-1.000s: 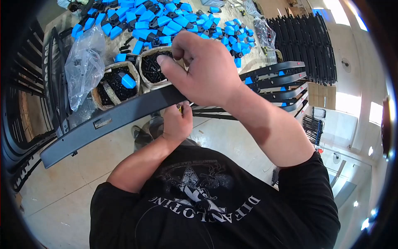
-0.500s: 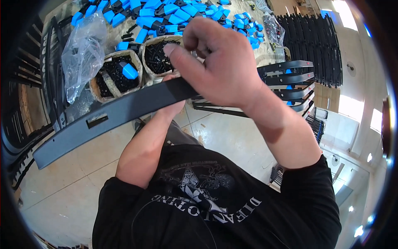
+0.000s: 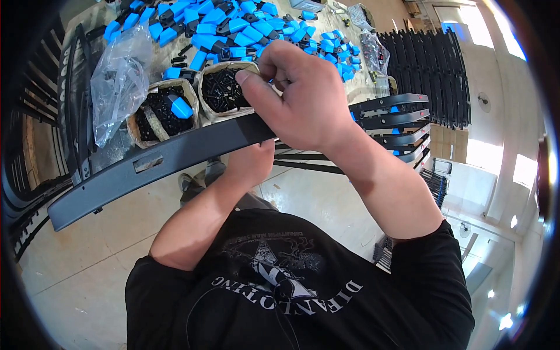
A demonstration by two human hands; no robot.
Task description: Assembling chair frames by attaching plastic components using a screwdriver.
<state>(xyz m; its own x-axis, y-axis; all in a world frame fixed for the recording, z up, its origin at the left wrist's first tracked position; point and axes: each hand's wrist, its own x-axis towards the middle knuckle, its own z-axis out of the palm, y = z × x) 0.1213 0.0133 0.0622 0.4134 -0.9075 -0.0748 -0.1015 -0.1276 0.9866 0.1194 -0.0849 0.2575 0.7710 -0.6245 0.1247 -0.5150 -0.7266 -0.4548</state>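
Observation:
A long, dark grey, slightly curved bar (image 3: 198,141) with a rectangular slot near its left end lies crosswise in front of me. My right hand (image 3: 306,96) is over the bar, fingers curled in and thumb pointing to the far left; whatever its fingers hold, if anything, is hidden. Under the bar's near edge my left hand (image 3: 252,163) is against it, its fingers mostly hidden by the bar. Just beyond stand two lined boxes: one of black screws or pins (image 3: 223,90), the other of small black parts (image 3: 166,108) with a blue-and-black piece on top.
Many blue-and-black pieces (image 3: 233,26) are heaped on the table. A clear plastic bag (image 3: 121,81) lies at the left beside a black rack. More dark bars (image 3: 391,119) are stacked to the right, with a tall pile of black slats (image 3: 426,79) farther off. Tiled floor (image 3: 99,268) lies below.
My left hand's fingertips no longer show over the bar's far edge; that hand has moved right and lower. The right hand has shifted slightly left and down in view, still curled.

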